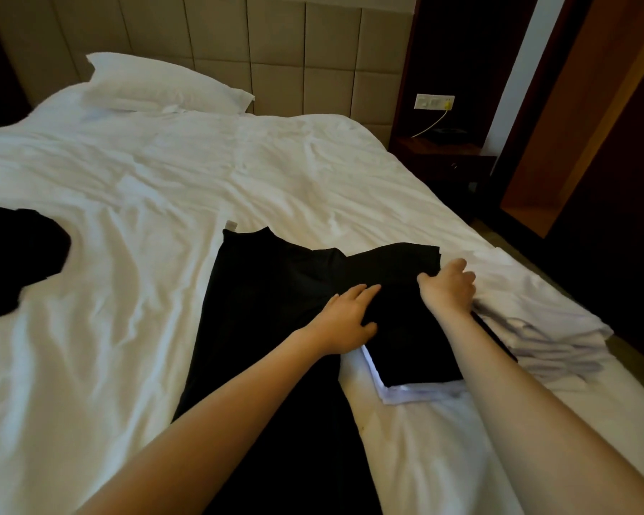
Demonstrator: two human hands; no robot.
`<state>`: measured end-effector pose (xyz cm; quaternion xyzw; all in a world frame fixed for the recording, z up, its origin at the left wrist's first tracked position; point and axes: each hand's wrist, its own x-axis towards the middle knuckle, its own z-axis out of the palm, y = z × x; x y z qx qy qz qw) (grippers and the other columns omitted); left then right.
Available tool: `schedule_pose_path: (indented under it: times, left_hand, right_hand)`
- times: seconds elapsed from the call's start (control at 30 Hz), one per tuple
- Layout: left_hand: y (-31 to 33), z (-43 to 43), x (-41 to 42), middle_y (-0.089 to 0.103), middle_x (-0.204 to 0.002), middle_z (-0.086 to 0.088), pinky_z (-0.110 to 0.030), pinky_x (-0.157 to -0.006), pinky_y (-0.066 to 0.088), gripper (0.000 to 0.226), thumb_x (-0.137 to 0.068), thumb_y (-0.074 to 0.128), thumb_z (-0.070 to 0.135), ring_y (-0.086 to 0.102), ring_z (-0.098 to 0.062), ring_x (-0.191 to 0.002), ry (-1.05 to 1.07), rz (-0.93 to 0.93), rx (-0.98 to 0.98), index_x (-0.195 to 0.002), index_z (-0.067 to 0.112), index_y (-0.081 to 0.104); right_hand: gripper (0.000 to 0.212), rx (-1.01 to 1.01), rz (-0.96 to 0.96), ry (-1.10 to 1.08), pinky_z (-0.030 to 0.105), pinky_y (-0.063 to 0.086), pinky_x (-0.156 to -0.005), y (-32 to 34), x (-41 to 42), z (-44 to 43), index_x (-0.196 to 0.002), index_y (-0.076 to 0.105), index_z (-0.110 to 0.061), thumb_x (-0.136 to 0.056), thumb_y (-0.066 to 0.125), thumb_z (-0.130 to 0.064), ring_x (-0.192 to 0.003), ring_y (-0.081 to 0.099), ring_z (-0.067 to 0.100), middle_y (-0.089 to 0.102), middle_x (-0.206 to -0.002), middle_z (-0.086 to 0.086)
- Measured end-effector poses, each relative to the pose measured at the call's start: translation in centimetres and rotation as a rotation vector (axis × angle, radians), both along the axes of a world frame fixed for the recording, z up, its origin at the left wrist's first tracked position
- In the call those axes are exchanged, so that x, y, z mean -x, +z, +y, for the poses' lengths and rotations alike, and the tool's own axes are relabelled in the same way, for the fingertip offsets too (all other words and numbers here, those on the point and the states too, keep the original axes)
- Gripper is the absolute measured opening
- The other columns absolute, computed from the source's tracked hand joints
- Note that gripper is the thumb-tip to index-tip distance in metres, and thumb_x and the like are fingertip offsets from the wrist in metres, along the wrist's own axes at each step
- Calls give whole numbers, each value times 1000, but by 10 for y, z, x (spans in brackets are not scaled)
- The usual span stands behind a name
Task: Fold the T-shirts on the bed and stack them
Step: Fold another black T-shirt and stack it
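step: folding black T-shirt point(276, 291), near right edge of bed point(164, 172), partly over white folded stack point(547, 343) | left hand point(344, 321): fingers straight, pressing cloth | right hand point(448, 288): pinching the folded edge | next: likely fold long body up, keeping edges aligned

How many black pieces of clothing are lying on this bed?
2 for certain: a crumpled black garment at the left edge, and a black T-shirt spread in the middle. The black fold on the white stack may be a third; I cannot tell.
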<state>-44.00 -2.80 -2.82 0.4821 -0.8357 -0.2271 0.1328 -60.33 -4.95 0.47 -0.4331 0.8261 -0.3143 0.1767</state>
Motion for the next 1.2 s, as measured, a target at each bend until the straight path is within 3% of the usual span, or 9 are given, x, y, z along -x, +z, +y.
schedule_pose_path:
  times: [0.17,0.33,0.5,0.6,0.8,0.97,1.07,1.13,1.2]
  left_hand:
    - [8,52,-45,28,-148,-10,-34,-112,30,70,-89,58,19,31,-25,-136,214,173,-117,-148,16,21]
    - [-3,101,-103,34,-142,-11,-33,-107,36,67,-90,59,25,40,-25,-129,385,54,-330,-146,13,24]
    - [-12,148,-125,47,-130,-9,-27,-90,42,61,-90,59,29,51,-22,-116,469,-12,-371,-141,11,30]
    - [-13,174,-133,54,-119,-7,-25,-79,41,51,-89,58,30,55,-21,-104,449,-90,-348,-132,13,38]
    - [-9,222,-149,49,-78,5,-20,-55,37,23,-92,49,34,53,-15,-80,457,-296,-248,-100,13,55]
    - [11,247,-104,60,-96,-3,-31,-74,49,25,-92,51,35,60,-20,-91,274,-149,-170,-105,15,57]
    - [4,263,-67,58,-98,-6,-32,-75,50,27,-92,54,30,59,-20,-88,142,-86,-267,-112,12,52]
    - [-8,275,-51,61,-97,-8,-36,-78,51,32,-90,54,26,62,-22,-81,112,-83,-298,-118,11,48]
    - [-24,286,-41,63,-89,-9,-37,-78,52,35,-90,52,21,59,-17,-63,90,-30,-368,-122,10,44]
  right_hand:
    - [39,221,179,189,38,40,-93,1,-46,47,-125,44,-10,-88,55,-7,-119,42,33,41,-130,16]
    - [30,224,161,426,31,42,-85,-20,-93,103,-118,49,-13,-89,53,-7,-112,47,25,45,-121,8]
    - [23,-9,-183,591,29,43,-72,-50,-120,140,-111,51,-13,-88,53,-12,-84,55,18,54,-97,4]
    - [29,-249,-418,573,34,51,-82,-65,-126,160,-119,48,-12,-91,53,-21,-82,59,17,56,-99,4]
    - [36,-366,-978,418,27,51,-72,-65,-125,181,-126,50,-1,-95,55,-17,-77,60,20,58,-90,11]
    - [45,-409,-1084,360,32,49,-62,-59,-130,202,-114,53,-12,-86,61,-46,-80,60,25,59,-94,11]
    - [41,-357,-1172,389,35,50,-77,-58,-118,213,-112,63,-18,-82,64,-46,-95,62,26,66,-104,9]
    - [37,-366,-1013,364,36,47,-83,-63,-109,221,-111,65,-15,-79,69,-33,-103,59,28,64,-112,11]
    - [29,-376,-707,311,32,46,-69,-68,-101,233,-103,63,-2,-75,68,-11,-89,56,29,60,-106,15]
